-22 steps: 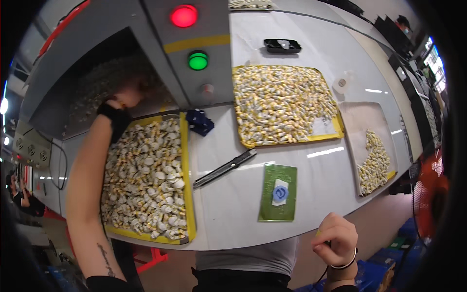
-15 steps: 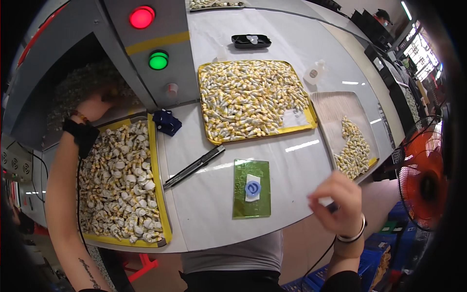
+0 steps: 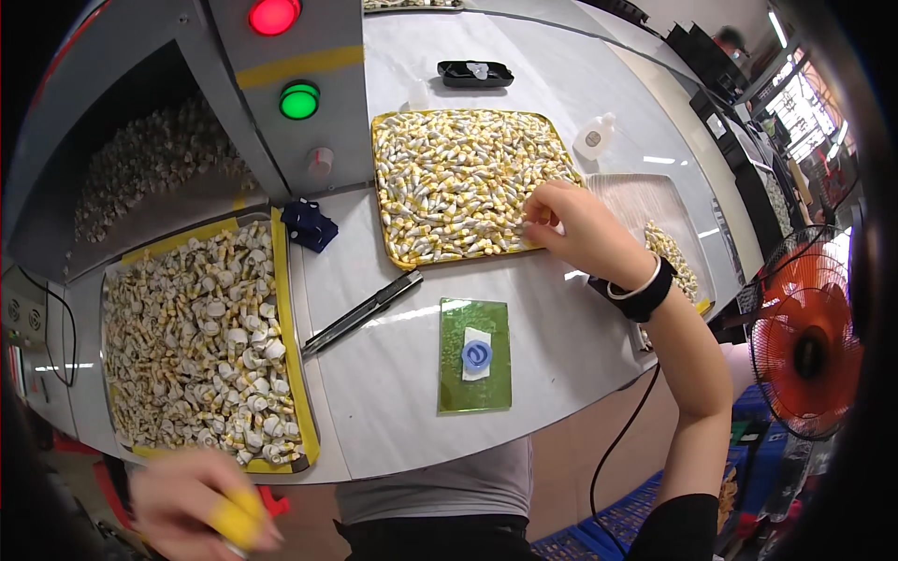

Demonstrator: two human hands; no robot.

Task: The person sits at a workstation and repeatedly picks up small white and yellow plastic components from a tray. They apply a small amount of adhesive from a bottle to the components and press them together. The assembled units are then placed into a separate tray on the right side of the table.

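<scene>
My right hand is over the near right part of a yellow-rimmed tray full of small tapered white-and-yellow pieces. Its fingers are curled together in a pinch; what they hold, if anything, is hidden. Low at the left, below a second yellow-edged tray, my left hand is smeared by motion. Something yellow shows at its fingers, too blurred to name. Larger capped white-and-yellow pieces fill that left tray. Between the trays, a green transparent plate bears a white patch and a round blue piece.
A grey machine with a red light, a green light and a knob stands left, pieces heaped in its opening. Black tweezers-like tool, dark blue cloth, white bottle, pale right tray and orange fan are around.
My left hand has come out of the machine's opening and down to the lower left. My right hand has moved from the table's right edge up and left to the far tray.
</scene>
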